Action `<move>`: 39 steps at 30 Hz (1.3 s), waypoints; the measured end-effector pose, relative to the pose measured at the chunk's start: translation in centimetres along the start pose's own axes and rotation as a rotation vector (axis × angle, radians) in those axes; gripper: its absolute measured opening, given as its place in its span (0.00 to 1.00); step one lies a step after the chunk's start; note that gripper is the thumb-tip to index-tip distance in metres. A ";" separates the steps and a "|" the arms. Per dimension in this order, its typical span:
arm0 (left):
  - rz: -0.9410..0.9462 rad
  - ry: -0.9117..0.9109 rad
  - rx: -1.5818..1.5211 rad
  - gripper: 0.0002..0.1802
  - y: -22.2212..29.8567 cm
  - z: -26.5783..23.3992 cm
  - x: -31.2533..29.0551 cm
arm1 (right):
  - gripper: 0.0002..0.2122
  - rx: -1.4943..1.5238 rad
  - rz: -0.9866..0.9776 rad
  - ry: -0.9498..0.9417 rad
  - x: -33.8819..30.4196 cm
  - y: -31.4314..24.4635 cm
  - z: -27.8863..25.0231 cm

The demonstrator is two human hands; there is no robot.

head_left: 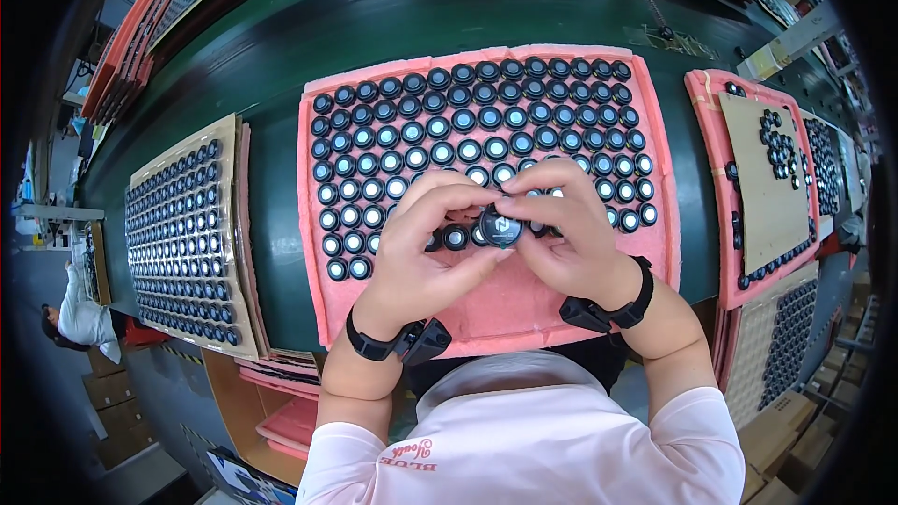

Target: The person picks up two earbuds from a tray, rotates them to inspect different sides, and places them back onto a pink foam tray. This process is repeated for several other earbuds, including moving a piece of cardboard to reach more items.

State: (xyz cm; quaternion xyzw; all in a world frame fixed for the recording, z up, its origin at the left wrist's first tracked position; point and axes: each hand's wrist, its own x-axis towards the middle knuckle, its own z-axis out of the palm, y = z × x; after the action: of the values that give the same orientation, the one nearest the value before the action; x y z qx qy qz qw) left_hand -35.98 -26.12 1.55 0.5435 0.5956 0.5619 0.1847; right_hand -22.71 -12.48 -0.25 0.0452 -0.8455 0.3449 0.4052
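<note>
Between my two hands is a small round black part point(502, 228) with a pale mark on its face, held above the pink foam tray point(496, 304). My left hand point(432, 234) pinches it from the left, and my right hand point(563, 224) grips it from the right, fingertips meeting at its top. Rows of black round parts with shiny pale centres point(463, 120) stand on the tray beyond and beside my hands. My hands hide some of those in the nearer rows. A black band is strapped on each wrist.
Left of the tray, a board of similar parts point(182, 248) lies on the green bench point(281, 145). On the right, a brown cardboard sheet point(762, 178) with loose parts rests over another pink tray point(697, 89). Pink trays point(290, 425) are stacked below. A person point(79, 313) is at far left.
</note>
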 end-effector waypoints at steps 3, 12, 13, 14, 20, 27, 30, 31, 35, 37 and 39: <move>0.031 0.013 0.015 0.24 0.2 0.0 0.0 | 0.19 0.160 0.183 0.096 -0.1 -0.2 0.4; 0.060 0.032 0.037 0.22 0.1 0.0 0.0 | 0.15 0.510 0.396 0.010 -0.9 0.5 -0.2; 0.063 0.025 0.039 0.22 0.1 0.0 0.0 | 0.14 0.552 0.446 -0.013 -0.8 0.3 -0.2; 0.066 0.016 0.040 0.22 0.0 0.0 0.0 | 0.14 0.594 0.495 -0.036 -0.7 0.1 -0.2; 0.112 0.037 0.028 0.22 -0.5 0.3 -0.1 | 0.15 0.740 0.597 0.033 -1.1 -0.2 1.0; 0.038 0.040 -0.002 0.22 0.0 0.1 -0.1 | 0.15 0.435 0.329 -0.036 -0.8 0.1 0.2; 0.033 0.020 0.026 0.23 0.0 0.2 0.1 | 0.15 0.343 0.250 -0.002 -0.9 0.1 0.5; 0.032 0.010 0.040 0.23 0.0 0.2 0.1 | 0.15 0.296 0.211 0.015 -0.9 0.1 0.5; 0.042 0.025 0.049 0.24 -0.2 0.3 -0.2 | 0.17 0.269 0.196 0.002 -1.0 0.3 0.4; 0.026 0.035 0.046 0.24 -0.2 0.2 -0.2 | 0.18 0.279 0.207 0.024 -0.5 0.1 0.4; -0.004 0.055 0.040 0.24 -0.1 0.1 -0.3 | 0.19 0.300 0.228 0.070 -0.1 -0.2 0.3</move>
State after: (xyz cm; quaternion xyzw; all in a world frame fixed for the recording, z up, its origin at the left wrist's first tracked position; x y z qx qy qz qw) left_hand -35.88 -26.27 1.32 0.5301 0.6127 0.5643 0.1584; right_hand -22.79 -12.78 -0.31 -0.0029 -0.7696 0.5120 0.3816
